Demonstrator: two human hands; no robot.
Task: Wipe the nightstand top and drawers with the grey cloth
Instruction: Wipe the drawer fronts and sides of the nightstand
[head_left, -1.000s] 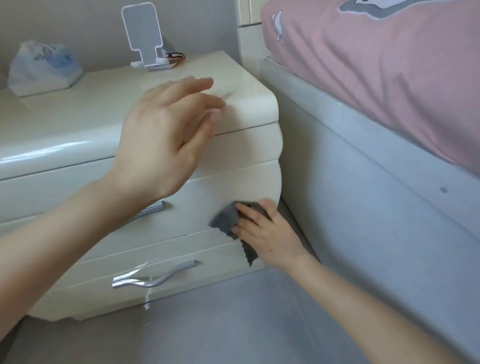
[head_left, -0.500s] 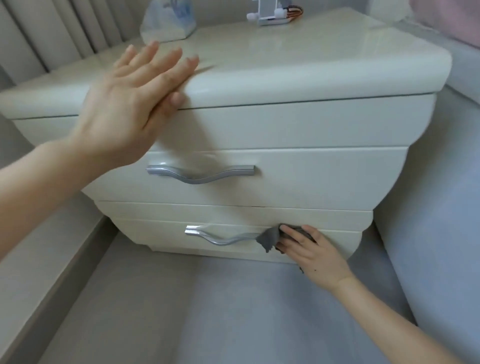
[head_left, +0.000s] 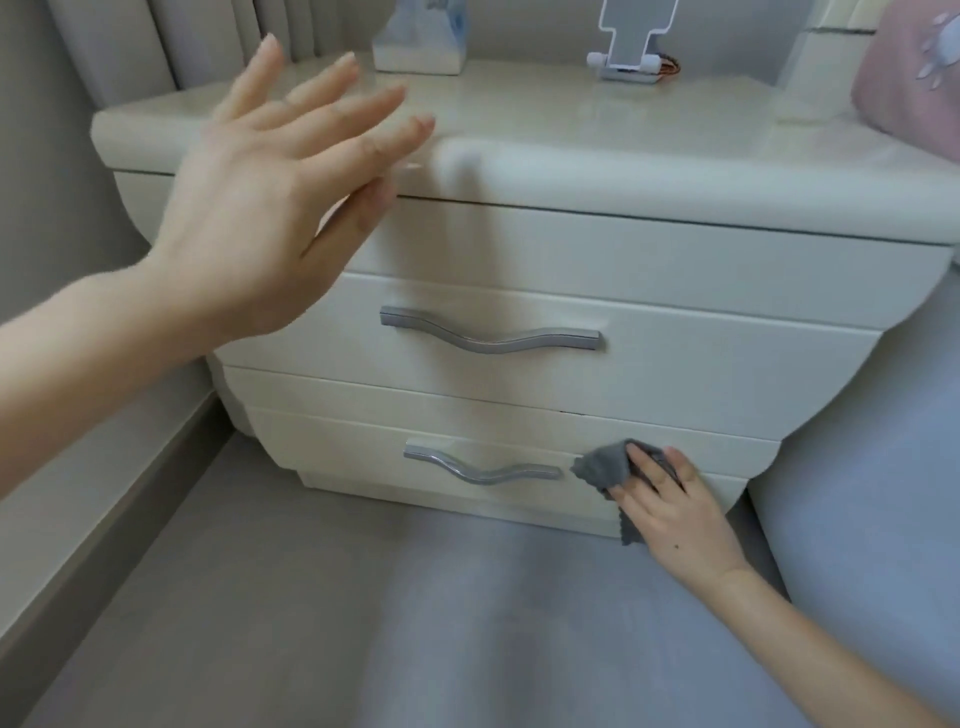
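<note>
Right hand (head_left: 675, 514) presses the grey cloth (head_left: 605, 467) flat-fingered against the lower drawer (head_left: 363, 447), beside its handle (head_left: 480, 470); left hand (head_left: 270, 192) hovers, grip spread wide and empty, near the nightstand (head_left: 623, 171) top.

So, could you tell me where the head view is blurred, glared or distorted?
Head view: the left hand, open and raised, is motion-blurred at its fingertips; the right hand pressing the grey cloth is sharper; soft glare sits on the nightstand top; wide-angle bending curves its front edge.
</note>
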